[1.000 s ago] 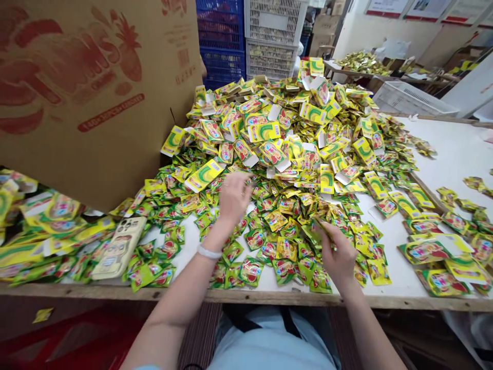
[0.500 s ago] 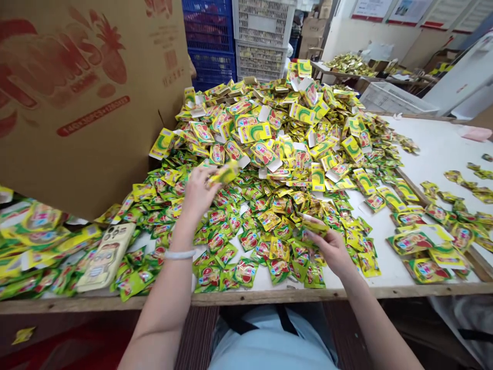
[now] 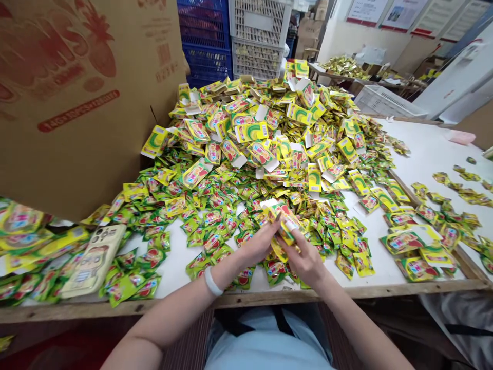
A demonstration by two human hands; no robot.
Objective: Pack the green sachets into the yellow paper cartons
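Note:
My left hand (image 3: 262, 239) grips a small yellow and green candy box (image 3: 284, 217) from its left side, over the front part of the table. A white flap stands out at the box's far end. My right hand (image 3: 306, 259) meets it from the right, thumb and fingers closed at the near end of the box. A yellow candy packet (image 3: 279, 252) shows between the hands, by the right thumb; how much more is in that hand is hidden. Loose green and yellow packets (image 3: 215, 241) lie around both hands. Beyond them rises a heap of small boxes (image 3: 252, 132), many with flaps open.
A large brown carton (image 3: 92, 159) stands at the left. In front of it a phone (image 3: 92, 262) lies among packets. Several flat boxes (image 3: 418, 252) are stacked at the right beside a wooden divider (image 3: 470, 262). Blue crates (image 3: 206, 46) and white crates (image 3: 260, 41) stand behind.
My left hand has come right and toward me with the candy box, from the heap to my right hand. My right hand has moved slightly left, and both hands now meet at the box.

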